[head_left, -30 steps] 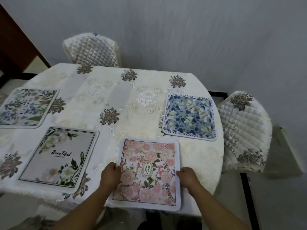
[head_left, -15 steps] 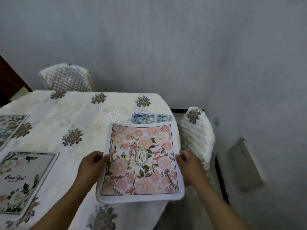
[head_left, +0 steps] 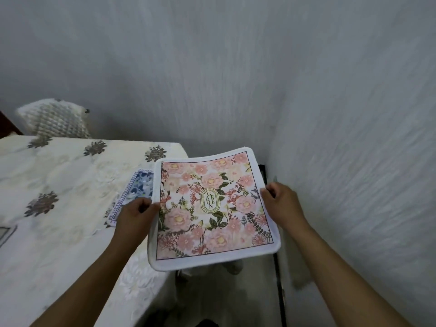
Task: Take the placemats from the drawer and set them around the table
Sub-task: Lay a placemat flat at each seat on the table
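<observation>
— Left hand (head_left: 135, 214) pinches the left edge of the pink placemat (head_left: 212, 208). Right hand (head_left: 280, 204) pinches the right edge.
— Where is the mat?
— Up in the air, mid-frame, mostly past the worktop's (head_left: 70, 185) right edge. It hides part of the blue placemat (head_left: 136, 187) lying there.
— Is it heavy?
— I think it is light and soft. Its edges bend. Two hands on the sides should stop it flopping.
— Which way does it point?
— Picture side up, a bit tilted. It looks almost square, so I see no long side. The oval badge in the middle runs from the near edge to the far edge.
</observation>
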`<action>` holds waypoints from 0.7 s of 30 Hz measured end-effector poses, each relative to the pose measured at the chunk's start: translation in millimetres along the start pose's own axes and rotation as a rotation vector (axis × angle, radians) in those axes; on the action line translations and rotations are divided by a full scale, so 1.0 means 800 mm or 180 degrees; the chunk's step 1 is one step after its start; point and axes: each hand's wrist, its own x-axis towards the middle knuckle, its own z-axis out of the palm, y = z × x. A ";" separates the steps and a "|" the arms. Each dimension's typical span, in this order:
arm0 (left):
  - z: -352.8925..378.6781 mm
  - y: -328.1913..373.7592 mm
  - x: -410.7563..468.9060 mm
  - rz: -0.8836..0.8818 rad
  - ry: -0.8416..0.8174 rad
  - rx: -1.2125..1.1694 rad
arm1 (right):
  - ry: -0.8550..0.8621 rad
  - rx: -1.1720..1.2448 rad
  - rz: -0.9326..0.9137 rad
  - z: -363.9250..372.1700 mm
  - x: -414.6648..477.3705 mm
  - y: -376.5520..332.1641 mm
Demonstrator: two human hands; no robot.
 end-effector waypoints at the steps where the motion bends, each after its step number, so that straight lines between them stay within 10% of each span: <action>1: 0.006 0.006 0.003 -0.0016 0.0024 0.0015 | -0.0042 -0.0020 -0.0002 0.000 0.014 0.003; 21: 0.116 0.085 0.262 -0.0650 0.0705 0.0158 | -0.0927 -0.0427 -0.0520 0.056 0.421 -0.041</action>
